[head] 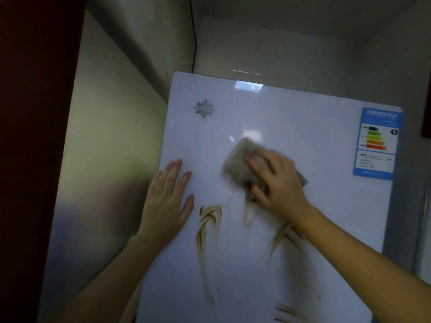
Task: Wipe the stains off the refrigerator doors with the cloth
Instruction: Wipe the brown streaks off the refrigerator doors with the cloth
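The white refrigerator door (pixel 303 117) fills the middle of the head view. My right hand (pixel 277 180) presses a grey cloth (pixel 235 162) flat against the door near its centre; the cloth is blurred. Brown streaky stains (pixel 207 220) run down the door below my hands, with more streaks (pixel 284 234) beside my right forearm and near the bottom edge (pixel 284 311). My left hand (pixel 168 201) lies flat on the door's left edge, fingers spread, holding nothing.
A blue energy label (pixel 376 143) is stuck at the door's upper right. A grey logo (pixel 204 108) sits at the upper left. A pale wall (pixel 105 136) stands close on the left, and a dark red panel (pixel 28 113) beyond it.
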A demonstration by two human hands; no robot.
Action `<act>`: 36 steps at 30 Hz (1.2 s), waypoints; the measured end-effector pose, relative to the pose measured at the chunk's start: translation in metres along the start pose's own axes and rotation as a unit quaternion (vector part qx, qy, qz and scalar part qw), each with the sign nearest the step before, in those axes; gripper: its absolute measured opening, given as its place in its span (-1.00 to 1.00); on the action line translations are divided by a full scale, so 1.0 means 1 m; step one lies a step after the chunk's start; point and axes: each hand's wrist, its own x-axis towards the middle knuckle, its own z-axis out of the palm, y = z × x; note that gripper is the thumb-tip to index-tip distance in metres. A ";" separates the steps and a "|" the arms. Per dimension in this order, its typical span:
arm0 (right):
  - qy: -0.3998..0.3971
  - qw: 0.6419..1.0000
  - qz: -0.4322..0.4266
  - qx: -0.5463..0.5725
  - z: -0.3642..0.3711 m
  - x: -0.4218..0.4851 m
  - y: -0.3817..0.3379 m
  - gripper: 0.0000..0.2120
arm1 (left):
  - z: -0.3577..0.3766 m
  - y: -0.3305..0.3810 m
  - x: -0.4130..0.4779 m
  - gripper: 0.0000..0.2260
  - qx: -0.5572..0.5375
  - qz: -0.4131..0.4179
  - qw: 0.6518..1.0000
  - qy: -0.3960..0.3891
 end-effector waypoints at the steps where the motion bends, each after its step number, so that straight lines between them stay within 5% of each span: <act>1: -0.033 0.997 -0.071 -0.005 -0.002 -0.006 0.001 -0.42 | 0.000 0.000 0.000 -0.53 -0.001 0.000 1.000 0.000; 3: -0.050 0.993 -0.103 -0.012 -0.007 -0.010 0.008 -0.43 | -0.001 0.000 0.000 -0.53 -0.002 -0.003 1.000 0.000; 9: 0.080 0.975 0.207 0.025 -0.013 -0.005 0.011 -0.42 | -0.002 0.001 0.000 -0.53 -0.003 -0.008 1.000 -0.009; 14: -0.050 0.998 -0.048 -0.004 -0.018 -0.018 0.014 -0.44 | -0.002 0.000 0.001 -0.52 0.002 -0.005 1.000 -0.012; 20: 0.031 0.992 0.125 0.000 -0.017 -0.027 0.016 -0.42 | -0.003 0.002 0.001 -0.53 0.003 -0.009 1.000 -0.016; 25: -0.080 0.991 -0.105 -0.005 -0.020 -0.052 0.023 -0.40 | -0.004 0.006 0.004 -0.54 0.011 -0.023 0.999 -0.020; 32: 0.023 0.989 0.143 0.012 -0.034 -0.065 0.049 -0.39 | -0.009 0.021 0.007 -0.53 0.029 -0.050 0.998 -0.029; 36: -0.058 0.997 -0.032 0.026 -0.033 -0.080 0.046 -0.36 | -0.004 0.059 0.019 -0.54 0.014 -0.009 1.000 -0.019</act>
